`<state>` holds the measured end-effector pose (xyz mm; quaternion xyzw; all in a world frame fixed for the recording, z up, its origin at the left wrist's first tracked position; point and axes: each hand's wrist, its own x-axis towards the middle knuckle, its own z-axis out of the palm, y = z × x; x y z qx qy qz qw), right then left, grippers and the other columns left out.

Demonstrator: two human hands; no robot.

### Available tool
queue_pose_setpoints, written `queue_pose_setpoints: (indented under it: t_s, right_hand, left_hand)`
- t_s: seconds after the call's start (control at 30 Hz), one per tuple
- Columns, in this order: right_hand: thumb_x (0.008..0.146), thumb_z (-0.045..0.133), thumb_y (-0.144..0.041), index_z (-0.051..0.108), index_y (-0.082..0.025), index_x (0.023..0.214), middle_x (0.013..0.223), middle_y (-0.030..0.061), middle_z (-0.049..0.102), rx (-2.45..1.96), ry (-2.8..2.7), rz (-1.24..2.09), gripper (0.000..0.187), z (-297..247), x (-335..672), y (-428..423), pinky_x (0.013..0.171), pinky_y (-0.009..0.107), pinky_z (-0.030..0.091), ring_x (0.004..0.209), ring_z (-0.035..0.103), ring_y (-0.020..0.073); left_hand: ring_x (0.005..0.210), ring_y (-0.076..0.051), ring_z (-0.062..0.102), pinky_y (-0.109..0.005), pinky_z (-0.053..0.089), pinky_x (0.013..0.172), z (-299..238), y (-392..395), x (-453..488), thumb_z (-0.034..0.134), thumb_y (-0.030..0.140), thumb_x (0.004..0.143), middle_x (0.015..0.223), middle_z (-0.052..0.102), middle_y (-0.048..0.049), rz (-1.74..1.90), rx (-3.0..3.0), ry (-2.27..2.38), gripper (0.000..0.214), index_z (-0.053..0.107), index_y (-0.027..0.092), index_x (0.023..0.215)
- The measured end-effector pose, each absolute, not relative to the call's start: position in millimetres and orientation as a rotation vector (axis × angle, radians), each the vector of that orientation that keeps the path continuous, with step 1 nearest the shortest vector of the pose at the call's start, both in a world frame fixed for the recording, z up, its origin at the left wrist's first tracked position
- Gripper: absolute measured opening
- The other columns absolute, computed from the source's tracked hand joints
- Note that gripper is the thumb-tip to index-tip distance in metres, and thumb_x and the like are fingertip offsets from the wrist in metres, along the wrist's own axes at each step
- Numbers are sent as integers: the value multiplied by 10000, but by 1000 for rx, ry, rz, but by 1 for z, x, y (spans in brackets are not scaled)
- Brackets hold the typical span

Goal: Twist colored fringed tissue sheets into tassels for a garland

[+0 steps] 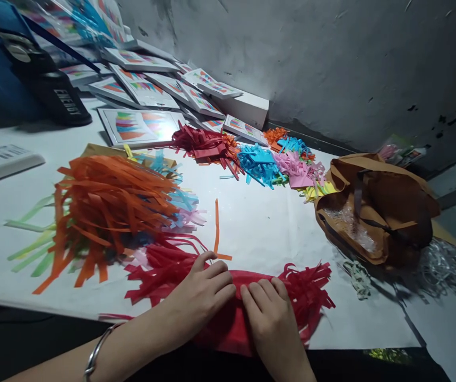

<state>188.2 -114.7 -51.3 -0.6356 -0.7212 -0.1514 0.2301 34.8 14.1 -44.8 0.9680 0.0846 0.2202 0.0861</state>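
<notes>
A sheet of red tissue paper with fringed ends lies at the front edge of the white table. On its far edge, my left hand has its fingers curled and pressed onto the paper. Close beside it, my right hand pinches the same edge, which looks folded or rolled. Red fringe spreads out to the right, and more fringe lies to the left. The thumbs are mostly hidden. Just beyond my left hand is a thin orange paper strip.
A heap of orange fringed paper sits at left. Colourful tassel bundles line the back, before stacked printed boxes. A brown bag stands open at right, near clear plastic. A black bottle is far left.
</notes>
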Motion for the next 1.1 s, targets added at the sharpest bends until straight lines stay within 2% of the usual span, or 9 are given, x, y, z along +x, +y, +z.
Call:
queue_pose_setpoints:
  t_s: [0.13,0.27,0.4,0.53,0.6,0.7,0.77,0.93,1.1]
  right_hand:
    - [1042,299,-115,684,-115,1152,1107,79,754,-1702,-1987,-482,400,-57,203,-138,1104,420,347,1077,643,230]
    - [991,469,-98,678,-141,1170,1179,70,745,-1768,-1954,-493,279,-61,205,-150,1148,424,327,1132,654,226]
    - [983,523,-129,688,-194,1010,1073,48,750,-1861,-1539,-403,180,-66,187,-141,1150,496,316,1065,660,221]
    - [985,495,-151,630,-211,818,996,44,729,-1981,-1320,-363,223,-66,176,-133,1124,554,310,1004,646,225]
    - [985,485,-166,617,-213,796,1036,58,722,-2071,-1277,-403,235,-64,173,-132,1127,585,287,1040,632,249]
    - [998,447,-168,669,-209,949,1145,90,696,-2098,-1302,-492,231,-61,170,-130,1112,596,277,1125,592,289]
    - [1013,420,-167,677,-215,1048,1094,76,697,-2009,-1451,-458,264,-60,168,-126,1065,530,320,1072,597,271]
    - [997,416,-72,654,-176,977,853,24,655,-1905,-1688,-331,260,-58,170,-119,987,412,368,820,579,189]
    - [1014,459,-144,615,-194,917,846,12,625,-1880,-1673,-222,190,-56,173,-117,927,393,361,795,555,185]
  left_hand:
    - [808,-210,539,-447,251,1011,-50,16,29,568,119,983,786,664,6,625,2920,229,163,623,209,859]
    - [839,-213,547,-418,288,934,-53,16,29,657,141,942,836,674,6,565,2844,350,106,640,218,871]
    - [869,-229,564,-416,325,868,-46,13,37,683,110,907,910,684,-17,367,2830,544,100,667,201,867]
    - [910,-286,585,-456,374,822,-34,13,50,600,156,948,991,680,-89,134,2831,808,132,695,162,858]
    - [937,-304,595,-472,388,822,-30,15,56,581,181,960,1012,682,-101,56,2824,842,154,709,156,879]
    - [966,-305,605,-477,394,832,-27,19,61,559,164,968,1021,690,-97,-7,2824,807,174,719,161,898]
    - [970,-305,607,-471,394,819,-26,21,61,565,158,965,1008,693,-94,-23,2820,794,170,720,162,894]
    - [943,-271,593,-444,370,828,-30,23,51,676,171,912,1056,683,-82,233,2810,637,36,706,188,921]
    - [949,-235,556,-453,309,961,-42,23,44,661,142,932,946,677,-30,661,2835,243,101,670,206,855]
